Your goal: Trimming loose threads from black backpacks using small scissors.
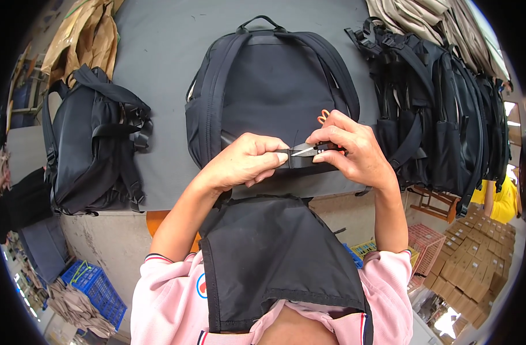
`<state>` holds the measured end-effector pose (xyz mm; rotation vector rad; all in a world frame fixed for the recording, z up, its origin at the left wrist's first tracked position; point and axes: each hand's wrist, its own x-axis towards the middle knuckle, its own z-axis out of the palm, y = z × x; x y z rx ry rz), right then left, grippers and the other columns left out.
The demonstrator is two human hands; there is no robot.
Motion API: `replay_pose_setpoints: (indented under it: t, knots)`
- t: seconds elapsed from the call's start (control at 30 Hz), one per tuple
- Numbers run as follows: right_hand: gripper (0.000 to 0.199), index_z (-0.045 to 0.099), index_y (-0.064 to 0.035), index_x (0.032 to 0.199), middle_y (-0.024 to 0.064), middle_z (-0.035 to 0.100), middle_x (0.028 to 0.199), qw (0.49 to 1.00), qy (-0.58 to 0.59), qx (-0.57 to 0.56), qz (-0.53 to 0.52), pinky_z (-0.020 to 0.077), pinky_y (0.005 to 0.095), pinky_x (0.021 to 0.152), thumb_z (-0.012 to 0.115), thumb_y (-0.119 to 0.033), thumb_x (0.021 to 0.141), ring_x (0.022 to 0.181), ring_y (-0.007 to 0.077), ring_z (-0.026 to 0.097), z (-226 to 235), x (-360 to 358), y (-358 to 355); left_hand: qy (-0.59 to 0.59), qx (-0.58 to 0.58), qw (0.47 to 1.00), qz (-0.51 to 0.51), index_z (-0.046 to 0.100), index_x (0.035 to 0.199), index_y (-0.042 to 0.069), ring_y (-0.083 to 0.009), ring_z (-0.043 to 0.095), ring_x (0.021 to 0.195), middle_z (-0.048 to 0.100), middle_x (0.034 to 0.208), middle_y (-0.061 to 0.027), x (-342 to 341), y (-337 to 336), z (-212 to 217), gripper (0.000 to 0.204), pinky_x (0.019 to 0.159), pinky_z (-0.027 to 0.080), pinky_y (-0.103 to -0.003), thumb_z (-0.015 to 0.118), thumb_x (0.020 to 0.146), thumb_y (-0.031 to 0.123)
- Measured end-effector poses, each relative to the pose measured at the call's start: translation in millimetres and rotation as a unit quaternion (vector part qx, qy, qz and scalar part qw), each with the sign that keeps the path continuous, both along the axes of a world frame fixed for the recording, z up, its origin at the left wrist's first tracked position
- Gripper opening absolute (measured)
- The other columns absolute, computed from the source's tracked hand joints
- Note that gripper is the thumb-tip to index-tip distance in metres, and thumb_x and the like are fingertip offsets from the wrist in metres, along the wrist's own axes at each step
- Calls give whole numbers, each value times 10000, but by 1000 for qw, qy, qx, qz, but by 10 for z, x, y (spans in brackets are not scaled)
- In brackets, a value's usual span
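Observation:
A black backpack [274,86] lies on the table in front of me, its shoulder straps facing up and its top handle at the far end. My left hand [245,161] is closed, pinching a black webbing strap [301,163] over the backpack's near edge. In my right hand [355,146] is a pair of thread snips [304,152], held between thumb and fingers. Their metal blades point left and reach the strap beside my left fingertips. A thin loose thread stands up near the blades. Orange loops [323,117] show above my right fingers.
Another black backpack [93,144] stands at the left table [159,69] edge, brown paper [84,43] behind it. Several black backpacks [441,109] are packed together on the right. Below stand a blue crate [96,293], a red crate [427,244] and stacked cartons [475,259]. A person in yellow [501,202] is at far right.

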<state>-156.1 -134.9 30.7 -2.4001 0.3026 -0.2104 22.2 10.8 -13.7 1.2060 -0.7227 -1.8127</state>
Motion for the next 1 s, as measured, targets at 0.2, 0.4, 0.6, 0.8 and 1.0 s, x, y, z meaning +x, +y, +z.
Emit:
replay_pose_setpoints:
  t: [0.2, 0.4, 0.6, 0.8, 1.0]
  knots:
    - [260, 643, -42, 861, 65, 519, 709, 999, -25, -48, -5, 426, 312, 547, 730, -46, 616, 613, 210, 540, -20, -6, 12, -6, 2, 1000, 3, 631, 942, 35, -12, 399, 447, 472, 553, 54, -12, -21, -20, 200, 399, 307, -175, 523, 904, 199]
    - [260, 653, -42, 869, 60, 519, 709, 998, -36, -58, -17, 414, 293, 533, 736, -24, 623, 602, 194, 531, -51, -19, 21, -9, 5, 1000, 9, 629, 950, 35, -13, 398, 443, 478, 556, 51, -7, -38, -39, 207, 404, 315, -174, 525, 908, 209]
    - [325, 609, -6, 964, 41, 485, 817, 952, -232, -27, -199, 362, 193, 548, 680, 83, 659, 636, 78, 460, -40, -67, 245, -59, -134, 968, 202, 589, 1053, -38, -65, 480, 511, 527, 609, -6, -46, -301, 190, 248, 496, 394, -217, 500, 939, 165]
    - [354, 646, -53, 952, 31, 488, 721, 969, -169, 8, -181, 344, 234, 492, 712, 81, 631, 573, 115, 435, -294, 156, 655, -451, -346, 773, 281, 581, 1145, 0, -144, 564, 1047, 621, 1112, -104, 550, -477, 200, 274, 902, 426, -257, 510, 934, 161]
    - [310, 683, -167, 995, 12, 435, 628, 992, -74, -98, 14, 394, 308, 478, 734, -132, 691, 489, 176, 469, -447, 347, 1093, -380, -159, 839, 355, 638, 1018, 31, -142, 598, 923, 645, 993, -60, 908, 619, -604, 178, 822, 459, -267, 537, 874, 55]
